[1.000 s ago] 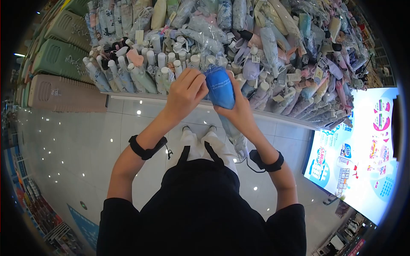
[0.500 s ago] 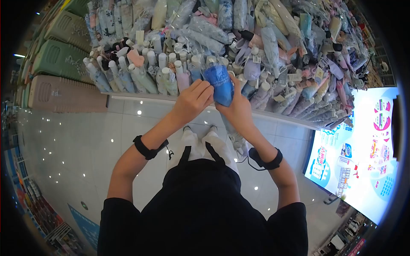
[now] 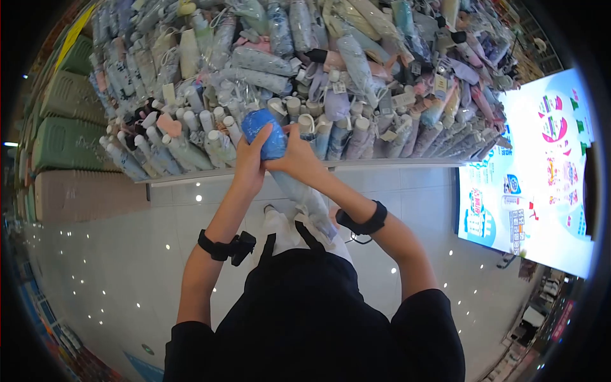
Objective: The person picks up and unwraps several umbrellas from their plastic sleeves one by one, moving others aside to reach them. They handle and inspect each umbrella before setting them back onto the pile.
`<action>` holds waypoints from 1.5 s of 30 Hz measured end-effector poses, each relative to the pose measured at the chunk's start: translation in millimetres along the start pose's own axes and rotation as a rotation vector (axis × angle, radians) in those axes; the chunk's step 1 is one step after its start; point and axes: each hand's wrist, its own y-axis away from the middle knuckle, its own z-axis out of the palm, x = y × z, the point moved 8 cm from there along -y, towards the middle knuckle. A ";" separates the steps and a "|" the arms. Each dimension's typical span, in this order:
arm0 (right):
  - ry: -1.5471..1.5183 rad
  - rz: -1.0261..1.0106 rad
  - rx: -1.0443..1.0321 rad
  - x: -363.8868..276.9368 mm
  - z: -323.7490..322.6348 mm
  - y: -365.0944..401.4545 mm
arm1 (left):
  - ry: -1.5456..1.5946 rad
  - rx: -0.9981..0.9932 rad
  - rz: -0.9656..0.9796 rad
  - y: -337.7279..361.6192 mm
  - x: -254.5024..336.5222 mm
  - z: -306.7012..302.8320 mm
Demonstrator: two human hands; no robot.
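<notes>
A rounded blue packet with a crinkled, shiny surface is gripped between both my hands, over the front edge of a display of folding umbrellas. My left hand is closed around its left side, with the thumb raised along it. On the opposite side, my right hand presses its fingers against the packet. Below the hands hangs a long pale item in clear plastic; whether it joins the packet is hidden by my fingers. Umbrellas with white caps stand upright right behind the packet.
More plastic-wrapped umbrellas lie heaped further back. Ribbed green and beige plastic stools or bins are stacked at left. A bright lit sign stands at right. The display's front edge runs across before me, above a tiled floor.
The view has shifted, and the hands with the blue packet appear further left. My left hand has moved from pinching beside the packet to wrapping its side. The hanging pale item shows more fully.
</notes>
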 end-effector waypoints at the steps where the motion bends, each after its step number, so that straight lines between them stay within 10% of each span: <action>1: -0.022 0.009 -0.040 3.7 4.3 -2.0 | 0.003 0.029 0.020 -1.2 -2.3 -5.8; 7: -0.105 0.035 -0.282 32.5 17.6 37.7 | 0.137 0.206 0.152 -26.9 25.9 -61.1; 17: -0.243 0.151 -0.061 23.0 -6.7 38.4 | -0.083 -0.268 0.023 23.7 -8.0 22.0; 26: -0.236 0.137 -0.169 39.6 -4.0 68.0 | 0.231 0.114 0.093 -33.2 35.4 -45.6; 30: -0.125 0.343 -0.213 34.6 -4.7 89.8 | 0.295 0.068 0.025 -14.3 1.7 -45.1; 39: 0.060 0.094 0.061 44.6 37.0 87.9 | 0.316 0.117 -0.102 53.7 -71.5 -62.1; 45: -0.351 0.253 -0.362 72.1 86.7 93.3 | 0.379 0.167 -0.284 73.0 -72.4 -114.3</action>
